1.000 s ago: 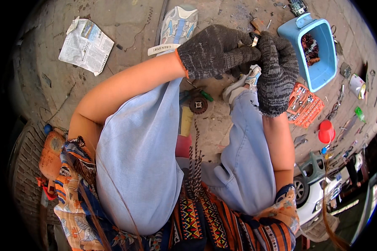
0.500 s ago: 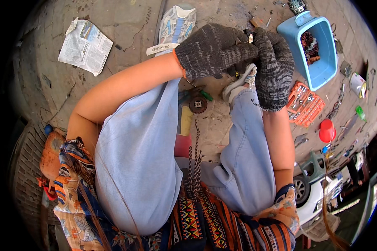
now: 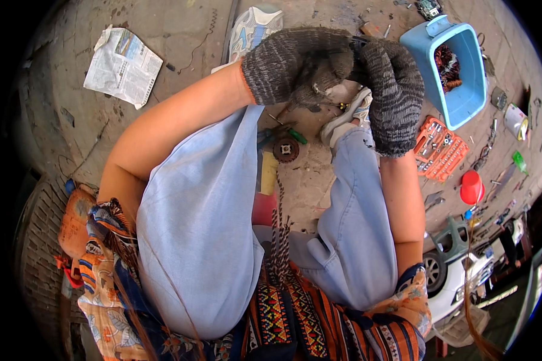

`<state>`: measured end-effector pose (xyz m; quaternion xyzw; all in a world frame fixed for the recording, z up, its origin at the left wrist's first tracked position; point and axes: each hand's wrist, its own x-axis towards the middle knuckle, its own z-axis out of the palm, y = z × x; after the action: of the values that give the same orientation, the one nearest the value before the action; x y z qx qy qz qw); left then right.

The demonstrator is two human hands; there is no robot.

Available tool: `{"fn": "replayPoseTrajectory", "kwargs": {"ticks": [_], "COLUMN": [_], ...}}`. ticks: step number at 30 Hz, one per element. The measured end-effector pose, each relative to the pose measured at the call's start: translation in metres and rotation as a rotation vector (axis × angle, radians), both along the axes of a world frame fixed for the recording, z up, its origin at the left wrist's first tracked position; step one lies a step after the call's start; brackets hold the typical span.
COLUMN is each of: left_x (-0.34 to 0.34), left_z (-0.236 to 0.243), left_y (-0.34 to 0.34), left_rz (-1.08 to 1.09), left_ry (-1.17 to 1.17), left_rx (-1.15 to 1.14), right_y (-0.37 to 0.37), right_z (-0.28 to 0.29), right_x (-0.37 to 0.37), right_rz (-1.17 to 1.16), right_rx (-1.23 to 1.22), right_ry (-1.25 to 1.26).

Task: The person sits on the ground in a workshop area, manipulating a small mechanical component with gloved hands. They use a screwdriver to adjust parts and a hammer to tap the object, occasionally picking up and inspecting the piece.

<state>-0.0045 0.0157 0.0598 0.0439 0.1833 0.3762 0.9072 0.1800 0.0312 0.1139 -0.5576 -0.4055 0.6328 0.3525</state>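
Note:
Both my hands wear dark grey knit gloves and meet beyond my knees, above my white sneakers [image 3: 250,27]. My left hand [image 3: 298,63] is curled, with dark grime on the glove, at a small dark piece [image 3: 359,43] mostly hidden between the fingers. My right hand [image 3: 391,93] is closed against it from the right; what exactly each grips is unclear. Between my legs, a toothed metal disc [image 3: 286,150] lies near a green-handled tool [image 3: 297,136] and other dark tools.
Right: a blue tub [image 3: 467,66] with reddish-brown coils, an orange socket set [image 3: 439,147], a red bowl [image 3: 471,188], a can [image 3: 515,121], scattered metal parts, a grey-green stool [image 3: 451,234], a white car [image 3: 454,289]. Left: newspaper [image 3: 120,72], a rusty orange container [image 3: 73,219].
My left hand has shifted up and slightly left, its fingers curling further round. The right has edged up a little. The shiny bit between the fingers is now hidden.

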Motion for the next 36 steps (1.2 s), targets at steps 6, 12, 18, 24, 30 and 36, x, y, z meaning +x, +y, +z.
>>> {"fn": "replayPoseTrajectory", "kwargs": {"ticks": [6, 12, 18, 24, 30, 36], "left_x": [0.0, 0.001, 0.001, 0.007, 0.011, -0.003], "left_z": [0.007, 0.018, 0.018, 0.018, 0.01, 0.003], "left_y": [0.0, 0.004, 0.007, 0.009, 0.013, 0.022], "left_rz": [0.01, -0.021, -0.062, -0.021, -0.097, -0.346], "left_ry": [0.012, 0.164, 0.09, 0.214, 0.278, 0.059], "left_rx": [-0.028, -0.171, -0.262, -0.269, -0.29, 0.031], "right_y": [0.002, 0.0, -0.001, -0.002, -0.005, -0.008], "right_z": [-0.004, -0.011, -0.009, -0.01, -0.014, -0.029], "right_x": [-0.001, 0.0, -0.004, -0.004, -0.001, 0.009], "right_rz": [0.003, 0.014, -0.006, -0.008, 0.019, 0.035], "right_rx": [-0.021, 0.049, 0.009, -0.004, 0.028, 0.153], "right_ry": [-0.019, -0.039, -0.006, 0.078, 0.006, -0.221]}}
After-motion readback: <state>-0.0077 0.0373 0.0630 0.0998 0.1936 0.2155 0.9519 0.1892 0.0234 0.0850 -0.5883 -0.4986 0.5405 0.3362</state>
